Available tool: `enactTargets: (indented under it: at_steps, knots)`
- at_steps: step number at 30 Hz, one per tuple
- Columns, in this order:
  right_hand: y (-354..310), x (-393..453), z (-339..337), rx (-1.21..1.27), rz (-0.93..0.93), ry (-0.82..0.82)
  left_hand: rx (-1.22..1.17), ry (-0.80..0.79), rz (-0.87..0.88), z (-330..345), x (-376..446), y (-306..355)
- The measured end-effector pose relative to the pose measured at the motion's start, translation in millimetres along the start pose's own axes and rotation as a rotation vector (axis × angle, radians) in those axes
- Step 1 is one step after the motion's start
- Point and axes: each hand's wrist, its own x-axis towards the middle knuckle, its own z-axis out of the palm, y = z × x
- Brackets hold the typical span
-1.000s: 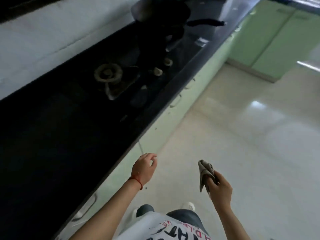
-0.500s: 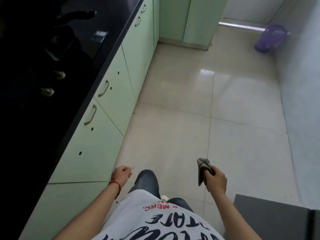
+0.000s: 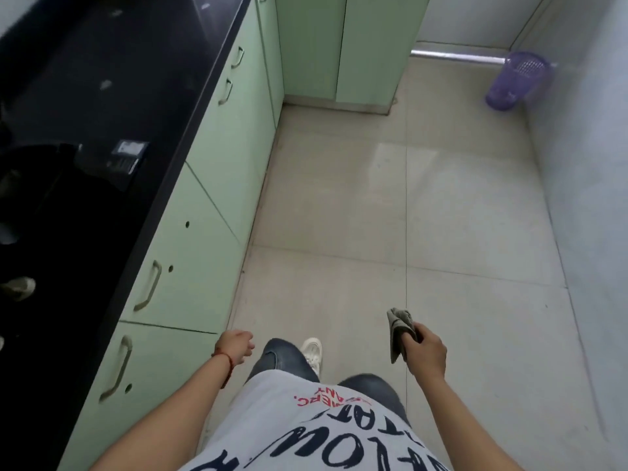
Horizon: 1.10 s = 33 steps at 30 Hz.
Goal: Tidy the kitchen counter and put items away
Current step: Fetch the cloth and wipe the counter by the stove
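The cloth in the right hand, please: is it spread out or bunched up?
Bunched up: the cloth hangs crumpled from the right hand.

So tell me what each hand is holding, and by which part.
The right hand grips a crumpled grey cloth around its lower middle, both ends sticking out. The left hand holds nothing.

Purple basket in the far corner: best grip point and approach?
Probably the top rim of the purple basket, from above on its open floor side. It stands against the wall, mouth up and unobstructed; the mesh sides taper downward. Use the left hand; the right hand holds a cloth.
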Motion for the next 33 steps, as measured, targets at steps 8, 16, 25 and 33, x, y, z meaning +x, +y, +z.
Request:
enactTargets:
  at_steps: [8,16,25,33]
  knots:
    - [-54,100,-18,0.032,0.080,0.063,0.149,-0.073,0.305,43,41,200]
    - [-145,244,-30,-0.038,0.033,-0.018,0.071,0.023,0.240,71,91,312]
    - [-295,380,-14,-0.163,-0.142,-0.119,-0.047,0.116,0.037,59,131,358]
    - [-420,481,55,-0.181,-0.232,-0.173,-0.141,0.192,-0.065,22,217,452]
